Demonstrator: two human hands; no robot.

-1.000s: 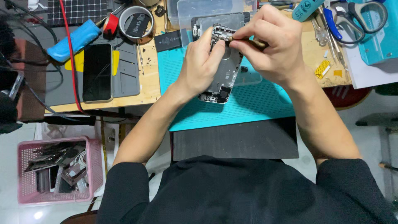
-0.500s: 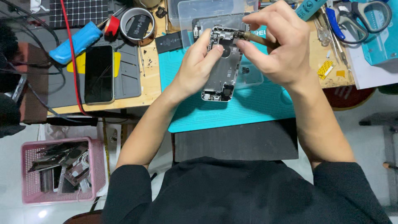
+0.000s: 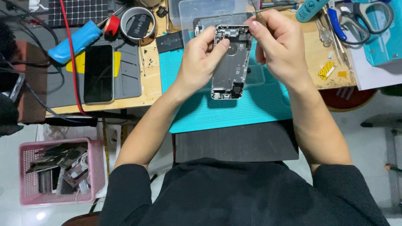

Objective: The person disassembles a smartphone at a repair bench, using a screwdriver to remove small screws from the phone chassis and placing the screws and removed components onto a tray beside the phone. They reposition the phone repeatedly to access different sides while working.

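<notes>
Item: opened silver metal phone housing point(image 3: 231, 62), rectangular with rounded corners, inner side up, showing small dark components, a round recess near the upper middle and a connector block at its lower end. Position: raised above the teal ribbed work mat point(image 3: 234, 106), between the two hands, long axis running away from the person.

Left hand point(image 3: 200, 58): closed on the housing's left edge, thumb laid across the inner face, fingers wrapped behind.

Right hand point(image 3: 278, 44): just beside the housing's upper right corner, fingers pinched shut on a slim brown-handled tool point(image 3: 260, 19); whether the tool's tip meets the housing cannot be told.

Surroundings: light wooden desktop point(image 3: 153, 79); grey felt mat point(image 3: 130, 71) bearing a glossy black-screened smartphone point(image 3: 99, 73) face up on yellow tabs; blue cylindrical tool handle point(image 3: 73, 42); round roll of tape with a dark centre point(image 3: 137, 24); clear plastic tray point(image 3: 209, 9) behind the housing; blue-handled scissors point(image 3: 370, 19) at far right; pink perforated plastic basket point(image 3: 58, 171) of scrap phone parts on the pale floor at lower left.
</notes>
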